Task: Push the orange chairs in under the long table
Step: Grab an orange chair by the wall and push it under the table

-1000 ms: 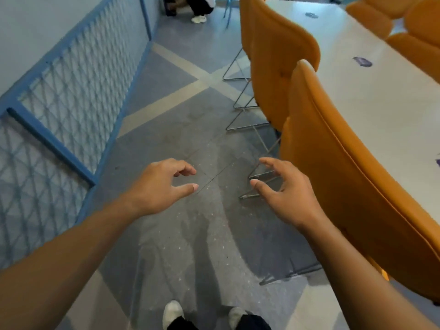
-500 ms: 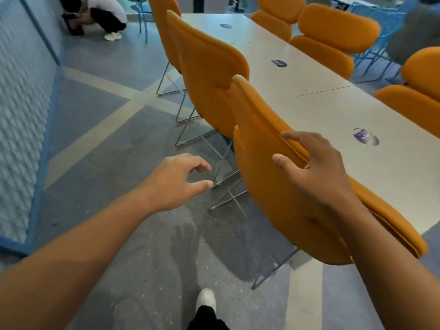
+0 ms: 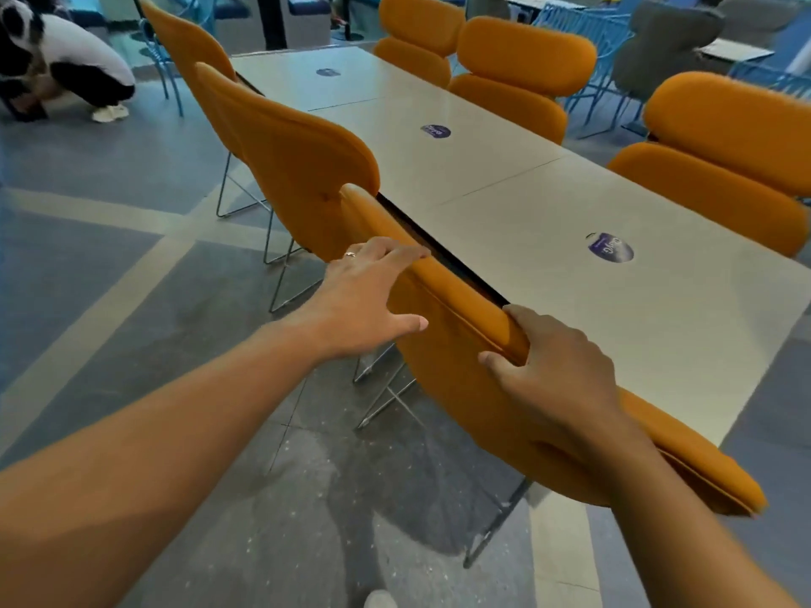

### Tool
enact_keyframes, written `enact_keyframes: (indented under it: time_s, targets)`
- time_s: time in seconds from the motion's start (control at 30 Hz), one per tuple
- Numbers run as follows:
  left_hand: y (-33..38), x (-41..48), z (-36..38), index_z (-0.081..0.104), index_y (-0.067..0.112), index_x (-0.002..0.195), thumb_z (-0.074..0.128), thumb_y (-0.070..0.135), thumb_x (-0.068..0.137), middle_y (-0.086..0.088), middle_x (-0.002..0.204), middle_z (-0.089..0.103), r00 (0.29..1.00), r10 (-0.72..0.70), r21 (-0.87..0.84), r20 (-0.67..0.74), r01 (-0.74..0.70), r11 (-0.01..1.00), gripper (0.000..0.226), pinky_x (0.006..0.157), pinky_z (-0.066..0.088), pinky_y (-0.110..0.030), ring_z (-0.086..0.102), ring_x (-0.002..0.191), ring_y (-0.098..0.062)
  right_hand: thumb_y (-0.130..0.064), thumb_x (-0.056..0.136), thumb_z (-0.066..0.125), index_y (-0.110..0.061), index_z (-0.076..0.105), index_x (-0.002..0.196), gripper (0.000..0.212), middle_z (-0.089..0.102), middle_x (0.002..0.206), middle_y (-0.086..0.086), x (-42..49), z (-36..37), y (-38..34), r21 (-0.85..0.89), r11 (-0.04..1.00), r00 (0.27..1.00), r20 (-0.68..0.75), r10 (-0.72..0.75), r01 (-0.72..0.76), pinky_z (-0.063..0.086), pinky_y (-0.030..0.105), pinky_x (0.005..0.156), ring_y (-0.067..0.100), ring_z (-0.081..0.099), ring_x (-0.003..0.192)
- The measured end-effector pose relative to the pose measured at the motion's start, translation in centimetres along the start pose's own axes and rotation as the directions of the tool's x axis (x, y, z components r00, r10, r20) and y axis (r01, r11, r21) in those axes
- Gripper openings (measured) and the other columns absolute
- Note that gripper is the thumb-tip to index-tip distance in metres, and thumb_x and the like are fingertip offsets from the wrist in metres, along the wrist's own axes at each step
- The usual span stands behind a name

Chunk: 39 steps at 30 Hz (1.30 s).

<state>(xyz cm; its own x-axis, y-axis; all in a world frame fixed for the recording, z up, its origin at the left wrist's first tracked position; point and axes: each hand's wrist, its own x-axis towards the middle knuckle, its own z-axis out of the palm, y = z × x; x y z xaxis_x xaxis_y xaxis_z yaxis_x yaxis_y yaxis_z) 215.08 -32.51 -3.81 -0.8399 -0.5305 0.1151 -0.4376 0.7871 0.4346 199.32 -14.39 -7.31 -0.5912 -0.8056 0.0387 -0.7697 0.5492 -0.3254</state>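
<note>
The nearest orange chair [image 3: 465, 388] stands with its backrest top close against the edge of the long white table [image 3: 570, 300]. My left hand [image 3: 368, 296] lies on the left part of the backrest top, fingers straight over the rim and thumb spread. My right hand [image 3: 557, 370] grips the backrest top further right, fingers curled over the rim and thumb on the near side. Two more orange chairs [image 3: 303, 168] stand in a row beyond it on the same side, tucked against the table.
Three orange chairs [image 3: 518, 76] stand along the table's far side. A person [image 3: 66, 68] crouches on the floor at the far left. Blue wire chairs [image 3: 588, 32] and grey seats fill the back right. Grey floor lies to my left.
Both hands have come onto the nearest chair's backrest: the left, which hung in the air, now lies on its top, and the right has closed on the rim. The view turned towards the table.
</note>
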Motion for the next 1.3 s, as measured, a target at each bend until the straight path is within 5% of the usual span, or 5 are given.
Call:
enact_keyframes:
  time_s: [0.33, 0.43, 0.93, 1.13, 1.3]
  targets:
    - [-1.7, 6.1, 1.2, 0.022, 0.04, 0.147, 0.068, 0.058, 0.077, 0.006, 0.156, 0.023, 0.959, 0.144, 0.196, 0.243, -0.194, 0.961, 0.086, 0.115, -0.002, -0.059, 0.005, 0.148, -0.025, -0.078, 0.08, 0.042, -0.039, 0.046, 0.141, 0.073, 0.066, 0.117, -0.009, 0.2, 0.8, -1.5, -0.094, 0.983, 0.985, -0.084, 0.15, -0.158, 0.051, 0.036, 0.078, 0.016, 0.062, 0.098]
    - [-2.4, 7.2, 1.2, 0.026, 0.04, 0.146, 0.067, 0.058, 0.077, 0.005, 0.151, 0.028, 0.94, 0.199, 0.224, 0.277, -0.265, 0.938, 0.083, 0.114, -0.005, -0.062, 0.012, 0.146, -0.027, -0.082, 0.076, 0.037, -0.039, 0.053, 0.134, 0.075, 0.068, 0.11, -0.008, 0.1, 1.2, -2.5, -0.139, 0.961, 0.966, -0.137, 0.22, -0.239, 0.053, 0.039, 0.081, 0.019, 0.064, 0.094]
    - [-3.1, 10.6, 3.0, 0.046, 0.03, 0.128, 0.072, 0.077, 0.052, -0.007, 0.135, 0.043, 0.912, 0.308, 0.366, 0.271, -0.393, 0.844, 0.093, 0.11, 0.016, -0.058, 0.031, 0.131, -0.036, -0.068, 0.068, 0.075, -0.034, 0.052, 0.134, 0.077, 0.061, 0.127, 0.002, -4.8, 1.7, -1.1, -0.175, 0.805, 0.81, -0.3, 0.504, -0.566, 0.027, 0.051, 0.106, 0.029, 0.05, 0.12]
    - [-2.1, 10.8, 3.3, 0.047, 0.029, 0.124, 0.071, 0.082, 0.043, -0.005, 0.129, 0.049, 0.928, 0.231, 0.42, 0.294, -0.342, 0.84, 0.1, 0.107, 0.021, -0.059, 0.042, 0.125, -0.034, -0.066, 0.062, 0.082, -0.04, 0.059, 0.117, 0.065, 0.064, 0.11, -0.005, -7.9, -0.3, 4.1, -0.01, 0.766, 0.74, -0.262, 0.619, -0.643, 0.045, 0.053, 0.097, 0.02, 0.053, 0.104]
    - [-2.6, 11.3, 3.2, 0.052, 0.034, 0.113, 0.061, 0.091, 0.04, 0.003, 0.112, 0.059, 0.925, 0.245, 0.455, 0.292, -0.359, 0.815, 0.094, 0.101, 0.028, -0.055, 0.05, 0.115, -0.028, -0.079, 0.042, 0.081, -0.039, 0.063, 0.108, 0.079, 0.062, 0.099, -0.01, -8.5, -1.0, 6.3, 0.14, 0.769, 0.744, -0.192, 0.639, -0.624, 0.056, 0.048, 0.082, 0.017, 0.056, 0.096]
